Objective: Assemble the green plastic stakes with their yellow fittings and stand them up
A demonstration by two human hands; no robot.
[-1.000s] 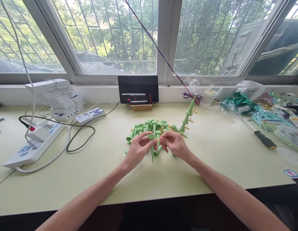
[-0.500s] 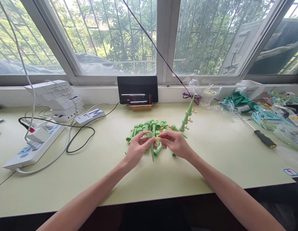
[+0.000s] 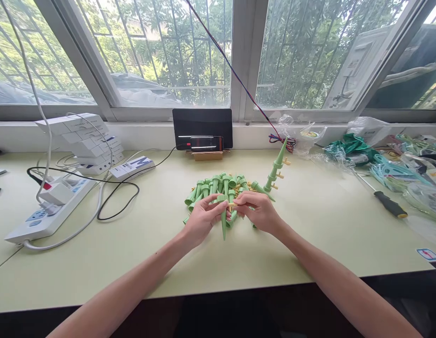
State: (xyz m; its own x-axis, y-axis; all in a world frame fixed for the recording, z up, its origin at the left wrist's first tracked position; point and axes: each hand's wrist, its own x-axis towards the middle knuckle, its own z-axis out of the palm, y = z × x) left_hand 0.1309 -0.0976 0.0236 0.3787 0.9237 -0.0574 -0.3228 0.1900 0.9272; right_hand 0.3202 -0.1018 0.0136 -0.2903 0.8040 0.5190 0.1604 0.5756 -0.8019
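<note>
My left hand point(image 3: 202, 219) is closed round the top of a green plastic spike point(image 3: 223, 220) that points down toward the table. My right hand point(image 3: 259, 212) pinches a small yellow part point(image 3: 232, 204) against the spike's side, near its head. Right behind both hands lies a pile of green spikes point(image 3: 218, 187) with several yellow bits among them. To the right of the pile a stack of nested green spikes point(image 3: 276, 168) with yellow knobs leans upward.
A dark tablet with a phone point(image 3: 202, 131) stands at the back by the window. White power strips point(image 3: 49, 206), cables and stacked white boxes point(image 3: 84, 141) fill the left. A screwdriver point(image 3: 389, 204) and plastic bags of green parts point(image 3: 397, 164) lie on the right.
My hands have stayed at the pile's front. The right hand has brought the yellow part up against the spike held in the left. The view shifted slightly.
</note>
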